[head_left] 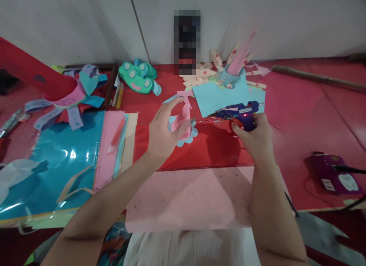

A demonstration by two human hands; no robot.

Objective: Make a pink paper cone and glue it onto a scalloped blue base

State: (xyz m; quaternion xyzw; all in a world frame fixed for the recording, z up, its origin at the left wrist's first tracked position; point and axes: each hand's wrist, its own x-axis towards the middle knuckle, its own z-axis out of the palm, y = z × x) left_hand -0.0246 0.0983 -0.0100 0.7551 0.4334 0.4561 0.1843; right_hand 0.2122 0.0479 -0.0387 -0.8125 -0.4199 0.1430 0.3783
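My left hand (163,130) curves round a small pink paper cone (183,121), with the thumb against its side. Beneath the cone lies a light blue paper flower shape (193,134) with a scalloped edge; whether the two are joined I cannot tell. My right hand (256,132) grips a dark blue glue gun (237,110) by its handle, its nozzle pointing left and a small red light glowing on its body. Under the gun's front part is a light blue paper sheet (210,98).
A finished-looking paper piece with a pink cone (238,64) stands at the back right. Green paper frog shapes (138,77) lie at the back left. A red paper tube (37,73) leans in from the left. A purple power box (334,172) with black cables sits at right.
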